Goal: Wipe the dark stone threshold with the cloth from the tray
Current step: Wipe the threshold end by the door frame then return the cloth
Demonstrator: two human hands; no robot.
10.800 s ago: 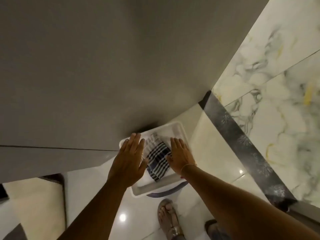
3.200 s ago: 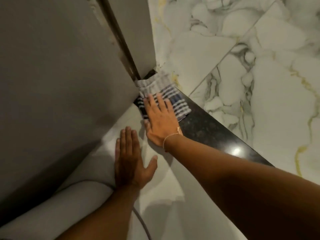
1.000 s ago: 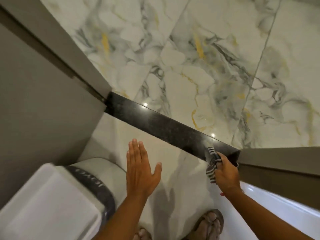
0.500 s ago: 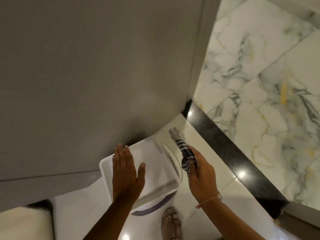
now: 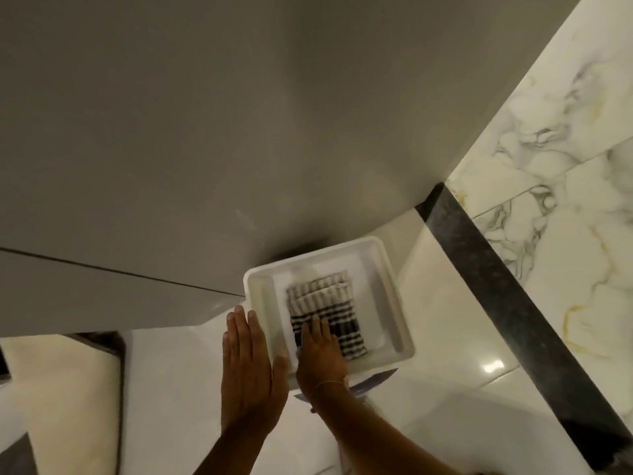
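Note:
A striped dark-and-white cloth (image 5: 325, 303) lies flat inside the white tray (image 5: 390, 289), which stands on a low white object by the grey wall. My right hand (image 5: 320, 354) rests flat on the cloth's near edge, fingers spread, not gripping it. My left hand (image 5: 248, 365) is flat and open against the tray's left near rim. The dark stone threshold (image 5: 507, 296) runs diagonally to the right of the tray, bare, with neither hand on it.
A large grey wall or door panel (image 5: 205, 132) fills the upper view just behind the tray. White marble tiles (image 5: 565, 166) lie beyond the threshold. Glossy pale floor (image 5: 445, 406) surrounds me. A dark-edged step or mat (image 5: 113, 344) shows at the lower left.
Half a second ago my right hand held the bunched cloth above the empty tray. Now the cloth lies spread in the tray with that hand flat on it. The view shifted slightly left.

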